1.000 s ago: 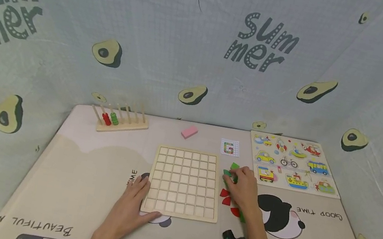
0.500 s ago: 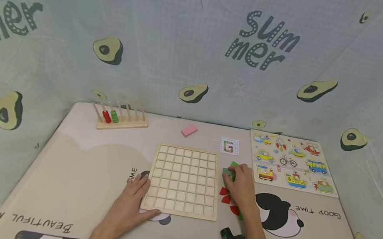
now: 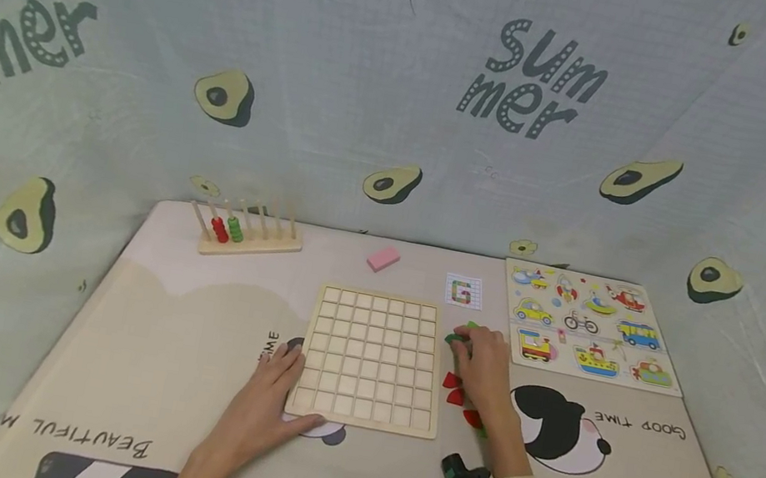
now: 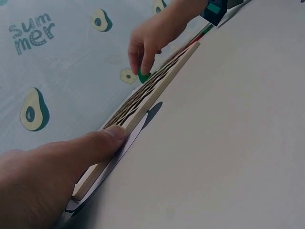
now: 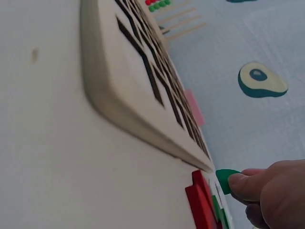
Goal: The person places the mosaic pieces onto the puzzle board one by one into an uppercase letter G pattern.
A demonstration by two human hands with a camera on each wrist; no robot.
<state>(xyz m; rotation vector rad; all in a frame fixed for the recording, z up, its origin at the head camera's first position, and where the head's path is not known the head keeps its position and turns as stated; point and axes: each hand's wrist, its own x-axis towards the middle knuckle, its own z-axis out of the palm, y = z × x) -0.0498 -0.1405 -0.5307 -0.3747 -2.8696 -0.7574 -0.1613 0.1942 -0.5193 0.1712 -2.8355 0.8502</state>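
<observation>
On the bench (image 3: pixel 148 369), a wooden grid board (image 3: pixel 372 352) is set between the left hand (image 3: pixel 261 398) and the right hand (image 3: pixel 485 375).
The board's edge is touched by the left's straight, unclenched fingers, presumably against sliding; beyond the right hand a pattern card (image 3: pixel 464 291) is laid, likely so it can be seen; just nearer, red pieces (image 3: pixel 455 397) are spread; by the right's fingertips a green piece (image 5: pixel 225 179) is pinched, probably for control.

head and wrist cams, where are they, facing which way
Head: on the head, facing forward and down at the grid board; left hand, right hand and forearms show.
Left wrist: worn there, facing along the grid board; left hand near, right hand beyond.
Right wrist: worn there, facing past the grid board toward the backdrop; right hand alone shows.
Both wrist views show the grid board and the right hand pinching a green piece.
</observation>
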